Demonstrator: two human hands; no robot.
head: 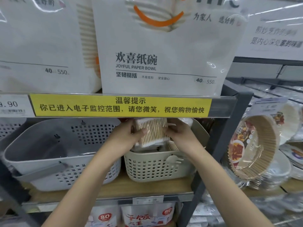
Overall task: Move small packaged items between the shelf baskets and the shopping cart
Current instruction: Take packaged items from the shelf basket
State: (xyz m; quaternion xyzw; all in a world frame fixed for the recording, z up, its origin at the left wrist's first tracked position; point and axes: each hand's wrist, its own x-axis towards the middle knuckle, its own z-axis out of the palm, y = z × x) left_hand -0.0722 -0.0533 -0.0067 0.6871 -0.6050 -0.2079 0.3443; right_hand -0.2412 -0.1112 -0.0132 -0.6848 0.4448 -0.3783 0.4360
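Wooden-stemmed cotton swab pack (151,131) sits mid-frame, just under the yellow notice strip (121,105); your left hand (129,136) and right hand (177,132) both pinch its sides above the beige basket (155,167), beside the grey basket (54,161).

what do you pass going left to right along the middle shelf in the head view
grey basket → left hand → cotton swab pack → right hand → paper liner pack; the beige basket sits below the hands, so it is left unplaced
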